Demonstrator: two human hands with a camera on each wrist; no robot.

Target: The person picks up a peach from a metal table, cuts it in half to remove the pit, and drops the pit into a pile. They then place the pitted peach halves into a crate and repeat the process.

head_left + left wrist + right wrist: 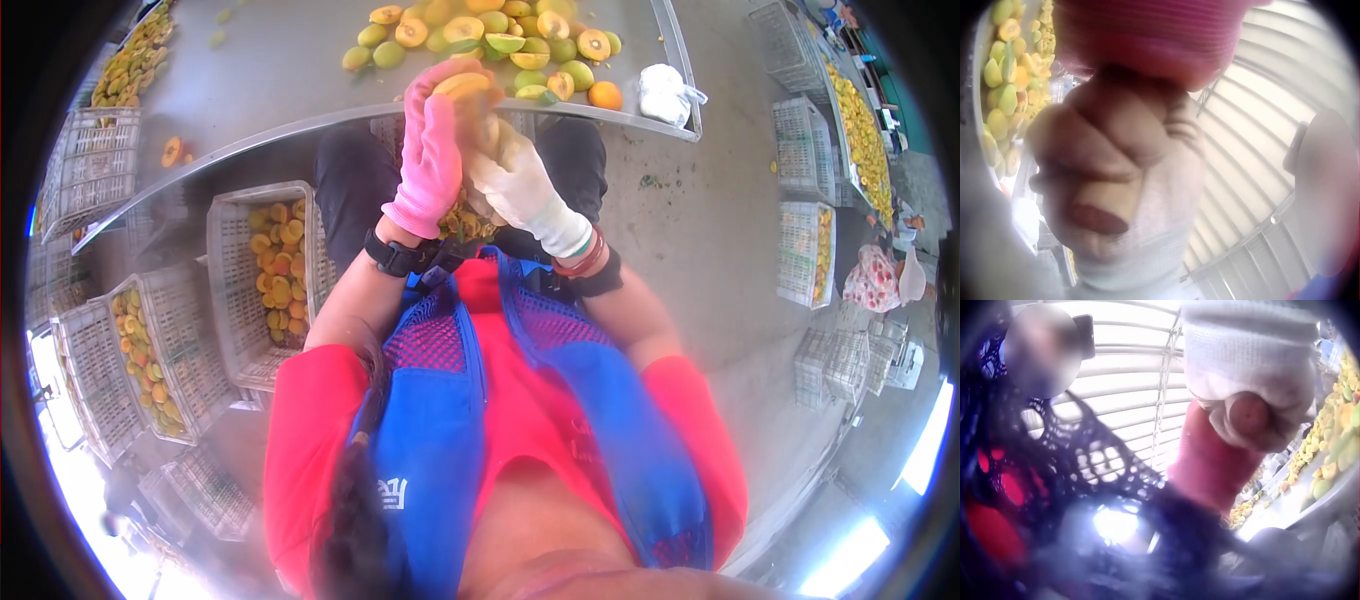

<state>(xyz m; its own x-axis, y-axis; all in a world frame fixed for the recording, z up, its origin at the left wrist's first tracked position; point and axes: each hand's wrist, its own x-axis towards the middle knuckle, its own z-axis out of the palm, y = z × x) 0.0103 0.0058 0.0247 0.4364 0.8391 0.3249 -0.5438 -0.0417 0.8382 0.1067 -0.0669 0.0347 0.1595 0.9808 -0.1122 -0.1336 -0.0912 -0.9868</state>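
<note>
My left hand in a pink glove (430, 160) holds a yellow-orange fruit (462, 86) at its fingers, in front of the table's near edge. Against it, my right hand in a white glove (525, 185) has its fingers curled round a wooden handle, whose round end (1249, 415) pokes out of the fist in the right wrist view. The left wrist view shows the same handle end (1102, 209) below blurred fingers, under the pink glove (1147, 37). What the handle belongs to is hidden between the hands.
A metal-edged table (290, 60) bears cut and whole fruit (530, 60) and a white bag (664, 95) at its right corner. Crates of fruit (232, 290) stand at the left. More crates (803, 150) and a fruit-covered table (860, 130) are at the right.
</note>
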